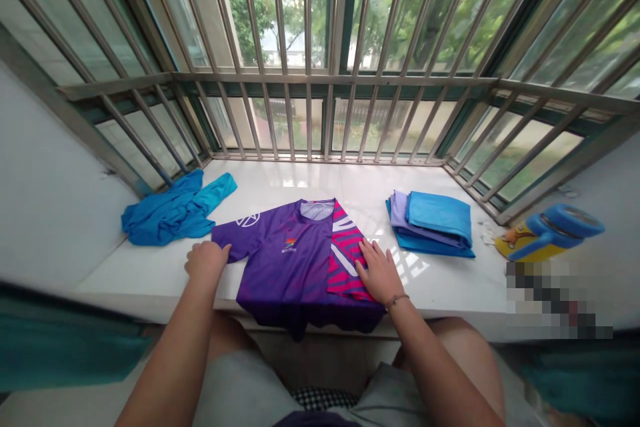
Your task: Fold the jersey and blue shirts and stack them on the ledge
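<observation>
A purple short-sleeved T-shirt (285, 273) lies front up on the white window ledge, its lower hem hanging over the near edge. Its right side is folded inward, showing a pink and purple striped part with white marks. My left hand (206, 259) is closed at the cuff of the left-side sleeve, with the fingertips partly hidden. On the striped part rests my right hand (379, 271), flat with its fingers stretched out.
A crumpled blue garment (165, 213) lies at the ledge's left end. Folded blue and lilac clothes (440, 213) are stacked on the right. Beyond them stands a blue and yellow bottle (550, 233), tilted in view. Metal window bars (327, 113) enclose the back and sides.
</observation>
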The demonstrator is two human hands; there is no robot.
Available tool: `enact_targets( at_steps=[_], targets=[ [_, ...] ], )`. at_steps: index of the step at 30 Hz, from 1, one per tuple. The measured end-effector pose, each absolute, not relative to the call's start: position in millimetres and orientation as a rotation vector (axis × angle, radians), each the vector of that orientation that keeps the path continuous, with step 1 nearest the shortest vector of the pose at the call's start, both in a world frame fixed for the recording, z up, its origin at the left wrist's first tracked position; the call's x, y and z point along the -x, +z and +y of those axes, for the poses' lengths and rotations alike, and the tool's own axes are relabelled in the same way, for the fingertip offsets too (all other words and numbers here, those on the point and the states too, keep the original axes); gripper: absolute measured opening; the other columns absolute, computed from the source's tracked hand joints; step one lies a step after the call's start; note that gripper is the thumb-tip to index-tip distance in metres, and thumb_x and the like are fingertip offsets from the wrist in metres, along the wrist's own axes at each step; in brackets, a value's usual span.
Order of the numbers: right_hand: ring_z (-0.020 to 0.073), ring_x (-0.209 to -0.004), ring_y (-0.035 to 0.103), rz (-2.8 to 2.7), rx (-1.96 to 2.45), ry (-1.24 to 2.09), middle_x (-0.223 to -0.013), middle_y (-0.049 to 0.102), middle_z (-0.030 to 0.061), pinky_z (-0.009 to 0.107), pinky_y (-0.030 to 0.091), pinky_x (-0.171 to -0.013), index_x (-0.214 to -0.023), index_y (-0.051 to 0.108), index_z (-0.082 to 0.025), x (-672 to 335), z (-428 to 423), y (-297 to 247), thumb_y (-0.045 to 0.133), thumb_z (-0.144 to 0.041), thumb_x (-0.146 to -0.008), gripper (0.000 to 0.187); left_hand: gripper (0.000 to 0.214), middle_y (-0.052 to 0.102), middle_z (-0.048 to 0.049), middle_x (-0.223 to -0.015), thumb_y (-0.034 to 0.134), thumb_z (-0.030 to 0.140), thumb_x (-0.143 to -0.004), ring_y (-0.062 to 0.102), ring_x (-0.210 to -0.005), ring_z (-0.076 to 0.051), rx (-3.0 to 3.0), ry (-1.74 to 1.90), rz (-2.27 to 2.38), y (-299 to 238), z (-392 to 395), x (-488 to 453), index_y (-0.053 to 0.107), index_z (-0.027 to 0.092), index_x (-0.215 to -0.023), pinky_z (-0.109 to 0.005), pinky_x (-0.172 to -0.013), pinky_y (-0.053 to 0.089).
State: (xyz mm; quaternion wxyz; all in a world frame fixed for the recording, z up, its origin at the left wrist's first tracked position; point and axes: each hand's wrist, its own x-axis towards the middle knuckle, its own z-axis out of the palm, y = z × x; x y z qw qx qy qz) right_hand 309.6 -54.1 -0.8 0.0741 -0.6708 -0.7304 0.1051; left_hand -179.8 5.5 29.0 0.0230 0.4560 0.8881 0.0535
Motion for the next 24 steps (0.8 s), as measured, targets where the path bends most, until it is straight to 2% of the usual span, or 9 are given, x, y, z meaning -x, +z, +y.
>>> enact_targets(
  at_steps=[3, 5, 9, 12, 15, 18, 20, 22, 24],
  targets=[
    [0.0318, -0.169, 0.025, -2.202, 2.017, 0.295, -0.18, 0.033, 0.0074, 0.06, 0.015, -0.135, -0.173, 0.039, -0.022, -309.2, -54.6, 0.2, 0.04, -0.045, -0.111, 0.066, 0.031, 0.074, -0.0295, -0.116, 0.062, 0.034, -0.093, 0.072, -0.114, -0.044, -1.572, 0.134, 2.541, 31.2, 16.9, 194.1, 0.076, 0.01, -0.107, -0.052, -0.095, 0.057],
    [0.032, -0.169, 0.025, -2.21, 2.01, 0.283, -0.18, 0.034, 0.0082, 0.061, 0.015, -0.135, -0.173, 0.039, -0.022, -309.3, -54.6, 0.3, 0.04, -0.044, -0.111, 0.066, 0.024, 0.076, -0.0244, -0.111, 0.06, 0.031, -0.095, 0.074, -0.11, -0.04, -1.639, 0.188, 2.491, 40.3, 27.7, 185.3, 0.076, 0.014, -0.102, -0.049, -0.096, 0.058],
    [0.0327, -0.168, 0.027, -2.212, 1.978, 0.279, -0.179, 0.036, 0.0092, 0.063, 0.016, -0.135, -0.172, 0.042, -0.021, -310.2, -53.8, -2.5, 0.041, -0.043, -0.111, 0.065, 0.03, 0.071, -0.0198, -0.129, 0.047, 0.032, -0.106, 0.07, -0.12, -0.034, -1.996, 0.62, 2.301, 63.6, 26.6, 136.0, 0.072, 0.019, -0.115, -0.048, -0.104, 0.057],
    [0.0339, -0.167, 0.028, -2.2, 1.947, 0.26, -0.178, 0.039, 0.01, 0.063, 0.017, -0.134, -0.169, 0.046, -0.021, -313.0, -53.0, -7.9, 0.041, -0.043, -0.11, 0.063, 0.024, 0.065, -0.0144, -0.148, 0.052, 0.03, -0.107, 0.064, -0.135, -0.031, -2.489, 0.978, 1.692, 67.4, -3.0, 95.7, 0.073, 0.023, -0.116, -0.049, -0.116, 0.052],
    [0.0357, -0.165, 0.031, -2.179, 1.914, 0.205, -0.173, 0.047, 0.0117, 0.065, 0.021, -0.132, -0.163, 0.053, -0.021, -317.4, -53.4, -11.0, 0.044, -0.042, -0.11, 0.058, 0.03, 0.061, -0.0107, -0.157, 0.064, 0.034, -0.105, 0.059, -0.144, -0.032, -2.642, 0.946, 1.354, 52.0, -37.3, 82.9, 0.07, 0.028, -0.134, -0.05, -0.122, 0.048],
    [0.0372, -0.161, 0.039, -2.19, 1.788, 0.089, -0.163, 0.059, 0.013, 0.069, 0.023, -0.13, -0.151, 0.064, -0.021, -316.0, -57.3, -3.3, 0.048, -0.034, -0.108, 0.048, 0.047, 0.068, -0.0133, -0.146, 0.073, 0.038, -0.099, 0.064, -0.136, -0.034, -2.525, 0.85, 1.466, 27.4, -55.5, 102.7, 0.064, 0.026, -0.144, -0.052, -0.118, 0.052],
    [0.0348, -0.15, 0.051, -2.213, 1.641, 0.029, -0.151, 0.068, 0.0132, 0.063, 0.031, -0.128, -0.141, 0.07, -0.022, -305.5, -62.3, 8.9, 0.05, -0.027, -0.107, 0.04, 0.046, 0.073, -0.0136, -0.137, 0.074, 0.038, -0.097, 0.068, -0.128, -0.034, -2.44, 0.77, 1.525, 14.3, -58.7, 122.5, 0.066, 0.024, -0.14, -0.053, -0.114, 0.055],
    [0.0308, -0.133, 0.063, -2.253, 1.514, 0.034, -0.137, 0.074, 0.013, 0.052, 0.043, -0.12, -0.133, 0.073, -0.022, -285.4, -68.7, 23.4, 0.052, -0.025, -0.107, 0.034, 0.043, 0.073, -0.0132, -0.136, 0.074, 0.038, -0.096, 0.069, -0.127, -0.034, -2.405, 0.71, 1.515, 7.2, -58.8, 137.1, 0.068, 0.024, -0.136, -0.053, -0.114, 0.055],
    [0.0296, -0.121, 0.066, -2.323, 1.441, 0.068, -0.131, 0.075, 0.0126, 0.046, 0.05, -0.109, -0.131, 0.073, -0.023, -258.6, -74.8, 35.7, 0.06, -0.029, -0.106, 0.029, 0.041, 0.072, -0.0126, -0.14, 0.072, 0.036, -0.096, 0.067, -0.13, -0.033, -2.408, 0.682, 1.474, 5.9, -58.1, 142.1, 0.069, 0.025, -0.136, -0.053, -0.117, 0.054]
  ],
)
